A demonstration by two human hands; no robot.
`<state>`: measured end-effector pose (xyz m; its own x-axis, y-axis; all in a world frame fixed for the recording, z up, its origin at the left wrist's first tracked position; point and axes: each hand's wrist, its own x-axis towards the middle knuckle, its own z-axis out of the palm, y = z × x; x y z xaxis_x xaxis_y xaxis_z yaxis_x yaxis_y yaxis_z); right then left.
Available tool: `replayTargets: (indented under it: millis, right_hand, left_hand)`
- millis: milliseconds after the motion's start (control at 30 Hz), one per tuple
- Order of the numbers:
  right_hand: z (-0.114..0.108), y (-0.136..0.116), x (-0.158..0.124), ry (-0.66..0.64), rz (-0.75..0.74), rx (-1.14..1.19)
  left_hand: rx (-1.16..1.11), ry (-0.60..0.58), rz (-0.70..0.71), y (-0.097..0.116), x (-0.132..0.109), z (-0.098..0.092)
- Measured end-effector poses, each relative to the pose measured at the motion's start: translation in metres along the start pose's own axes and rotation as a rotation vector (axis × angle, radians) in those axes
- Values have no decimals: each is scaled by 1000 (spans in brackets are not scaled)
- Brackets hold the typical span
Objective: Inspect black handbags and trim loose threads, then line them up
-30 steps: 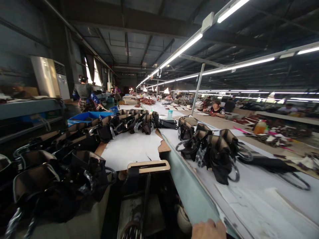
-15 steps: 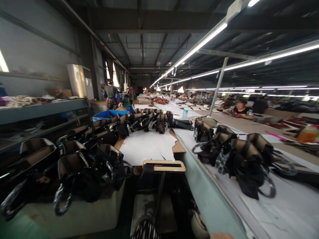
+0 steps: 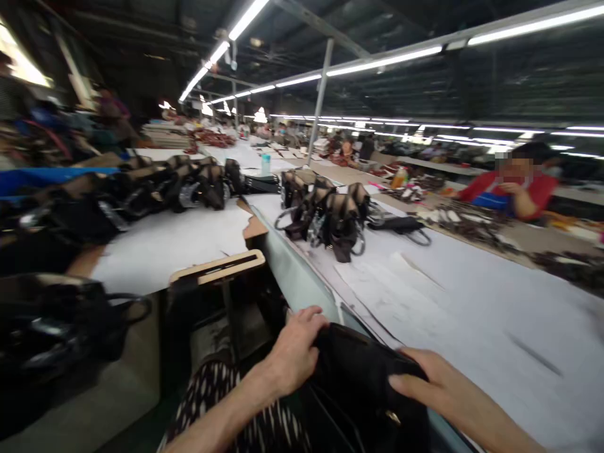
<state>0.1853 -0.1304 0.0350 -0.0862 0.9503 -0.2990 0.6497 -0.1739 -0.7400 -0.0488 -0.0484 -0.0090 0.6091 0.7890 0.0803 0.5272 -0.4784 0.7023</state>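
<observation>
A black handbag with a small gold-coloured fitting is between my hands, low in the view by the edge of the white-covered table. My left hand grips its left top edge, fingers bent over the rim. On the other side, my right hand holds the right edge with the thumb on the near face; its other fingers are mostly hidden behind the bag. Part of the bag runs out of the picture below. A group of black handbags with beige linings stands on the table beyond.
On the left, more black bags fill a pale bin. A machine with a cream slotted top stands just left of the table. A blue bottle stands farther back. A person in a red top sits across the table.
The view has swung right and down. Both my hands now show, holding a black handbag; before, only a bit of a hand showed at the bottom edge.
</observation>
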Motion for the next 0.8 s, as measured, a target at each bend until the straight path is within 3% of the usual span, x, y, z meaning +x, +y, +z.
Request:
replayTargets:
  millis: [167, 333, 533, 633, 700, 800]
  right_hand:
    - [-3, -4, -2, 14, 106, 46]
    - [-3, -5, -2, -7, 99, 51]
    - [-4, -2, -4, 5, 103, 44]
    - [-4, -1, -7, 13, 104, 36]
    - [-5, 1, -8, 18, 104, 28]
    - [-6, 2, -10, 17, 97, 23]
  left_hand:
    - [-215, -48, -26, 1, 2, -5]
    - [-224, -39, -16, 6, 8, -5]
    - [-205, -73, 17, -6, 18, -1]
    - [-257, -92, -54, -12, 17, 1]
    - [-350, -130, -124, -15, 16, 1]
    - [-566, -297, -170, -17, 14, -3]
